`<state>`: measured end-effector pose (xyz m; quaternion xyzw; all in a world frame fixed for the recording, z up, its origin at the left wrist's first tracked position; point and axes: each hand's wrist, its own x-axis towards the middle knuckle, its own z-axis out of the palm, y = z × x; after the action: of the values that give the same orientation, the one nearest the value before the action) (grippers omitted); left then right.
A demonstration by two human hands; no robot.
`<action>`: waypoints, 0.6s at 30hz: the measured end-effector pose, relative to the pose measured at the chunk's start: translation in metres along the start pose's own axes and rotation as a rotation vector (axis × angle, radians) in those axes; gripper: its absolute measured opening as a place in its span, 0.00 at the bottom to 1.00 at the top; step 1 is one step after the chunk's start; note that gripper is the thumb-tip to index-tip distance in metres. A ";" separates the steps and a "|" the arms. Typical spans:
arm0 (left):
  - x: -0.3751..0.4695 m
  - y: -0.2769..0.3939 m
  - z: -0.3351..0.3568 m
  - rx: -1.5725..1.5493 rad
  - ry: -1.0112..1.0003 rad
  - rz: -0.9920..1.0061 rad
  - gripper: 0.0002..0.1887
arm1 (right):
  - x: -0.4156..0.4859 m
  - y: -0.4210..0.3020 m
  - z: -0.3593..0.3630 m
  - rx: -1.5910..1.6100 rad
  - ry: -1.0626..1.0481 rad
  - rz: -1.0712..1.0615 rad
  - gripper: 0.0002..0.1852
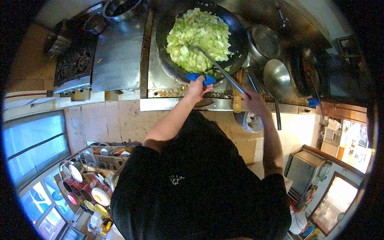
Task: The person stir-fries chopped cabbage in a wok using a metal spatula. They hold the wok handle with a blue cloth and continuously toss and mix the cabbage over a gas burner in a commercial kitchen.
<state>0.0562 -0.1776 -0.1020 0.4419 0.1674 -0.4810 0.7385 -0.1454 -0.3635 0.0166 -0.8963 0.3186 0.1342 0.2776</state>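
Note:
A large black wok [240, 36] sits on the range in front of me, heaped with chopped pale-green cabbage [199, 39]. My left hand [198, 89] grips the wok's near rim through a folded blue cloth [209, 80]. In my right hand [253, 100] is the handle of a long metal cooking ladle or spatula [223, 70]. Its working end is buried and blurred in the cabbage, so its shape cannot be told. A few cabbage scraps cling to the wok's near and right inner wall.
Right of the wok lie a bamboo wok brush [237, 100], a perforated metal skimmer [276, 78] and a round metal pan [265, 40]. A steel counter [118, 57], a grill burner [75, 66] and a steel pot [121, 10] stand left. Food scraps litter the range's front ledge.

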 end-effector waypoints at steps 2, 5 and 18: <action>-0.005 0.001 0.007 0.001 -0.013 0.002 0.13 | -0.002 0.049 -0.011 -0.156 0.179 -0.112 0.19; 0.005 -0.006 -0.002 -0.001 -0.098 0.020 0.12 | 0.024 0.036 0.005 -0.189 0.245 -0.042 0.20; 0.015 -0.012 -0.002 -0.067 0.007 0.062 0.10 | 0.024 0.026 -0.017 -0.115 0.143 0.080 0.22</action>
<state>0.0527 -0.1861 -0.1189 0.4235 0.1721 -0.4506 0.7668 -0.1426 -0.4019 0.0096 -0.9046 0.3650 0.0990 0.1968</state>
